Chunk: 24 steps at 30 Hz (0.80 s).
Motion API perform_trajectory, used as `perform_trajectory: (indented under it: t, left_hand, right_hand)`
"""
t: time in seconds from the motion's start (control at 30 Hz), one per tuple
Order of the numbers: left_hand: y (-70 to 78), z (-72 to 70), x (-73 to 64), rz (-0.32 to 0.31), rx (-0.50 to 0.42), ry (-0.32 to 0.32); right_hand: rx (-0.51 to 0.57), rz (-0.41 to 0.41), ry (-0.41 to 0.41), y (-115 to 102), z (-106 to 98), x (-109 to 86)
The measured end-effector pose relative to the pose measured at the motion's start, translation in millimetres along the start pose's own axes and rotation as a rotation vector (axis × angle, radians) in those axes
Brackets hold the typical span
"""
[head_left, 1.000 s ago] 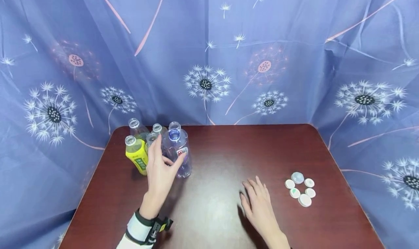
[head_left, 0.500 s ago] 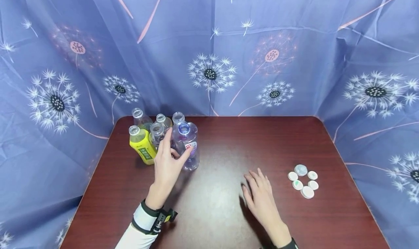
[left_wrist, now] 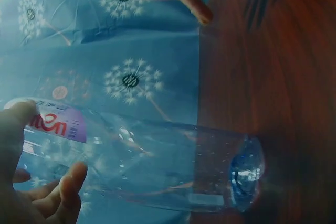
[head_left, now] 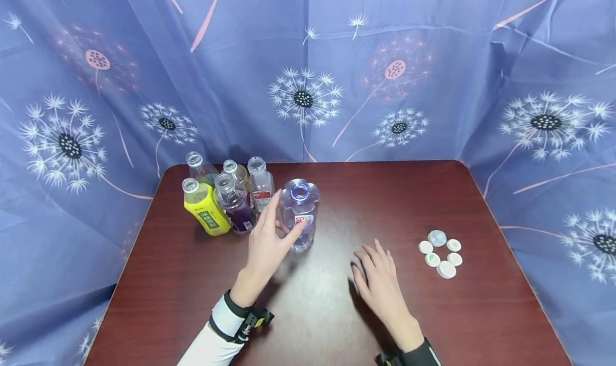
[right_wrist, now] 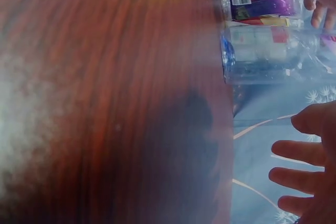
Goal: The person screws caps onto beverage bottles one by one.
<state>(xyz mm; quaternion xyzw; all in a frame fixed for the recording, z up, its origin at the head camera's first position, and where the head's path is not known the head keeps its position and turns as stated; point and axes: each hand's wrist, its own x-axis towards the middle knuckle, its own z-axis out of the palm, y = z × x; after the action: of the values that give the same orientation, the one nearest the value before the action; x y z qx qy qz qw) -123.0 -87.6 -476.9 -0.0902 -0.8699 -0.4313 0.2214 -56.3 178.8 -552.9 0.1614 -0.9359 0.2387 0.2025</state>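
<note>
A clear plastic bottle (head_left: 306, 236), uncapped with a blue neck ring and a small red-and-purple label, is upright in the head view. My left hand (head_left: 267, 243) grips it around the upper body, thumb by the label. In the left wrist view the bottle (left_wrist: 157, 156) runs sideways across the picture, its base over the table. My right hand (head_left: 382, 283) hovers over the table to the right, fingers apart and loosely bent, holding nothing. The right wrist view shows those relaxed fingers (right_wrist: 299, 179) too.
Uncapped bottles stand at the back left, among them a yellow-labelled bottle (head_left: 209, 215), a purple-labelled bottle (head_left: 240, 216) and a red-labelled bottle (head_left: 262, 191). Several bottle caps (head_left: 446, 270) lie in a ring on the right of the brown table (head_left: 366, 195). A blue curtain (head_left: 231, 88) hangs behind.
My left hand has moved the clear bottle rightward, away from the group, uncovering the purple-labelled and red-labelled bottles. The right hand stays in about the same place. The head view has shifted slightly.
</note>
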Motion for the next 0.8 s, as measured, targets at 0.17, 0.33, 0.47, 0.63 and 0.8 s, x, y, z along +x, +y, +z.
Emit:
perform_trajectory:
  t: [0.17,0.33,0.47,0.63,0.8]
  left_hand:
    - [-1.8,9.4,0.6,-0.003,-0.054,-0.071]
    - [-6.4,16.8,1.0,-0.055,-0.088,-0.163]
    - [-12.0,20.9,-1.2,-0.084,-0.070,-0.192]
    - [-24.5,28.6,-4.4,-0.110,-0.155,-0.229]
    - [-36.2,41.4,-12.1,-0.162,-0.281,-0.258]
  right_hand:
    - [0.004,0.001,0.001,2,-2,3.5]
    - [0.030,-0.005,0.040,7,-8,4.3]
    - [0.025,0.007,0.077,19,-16,2.0]
    - [-0.021,0.069,0.113,40,-27,-1.2]
    - [-0.099,0.099,0.140,58,-32,-1.7]
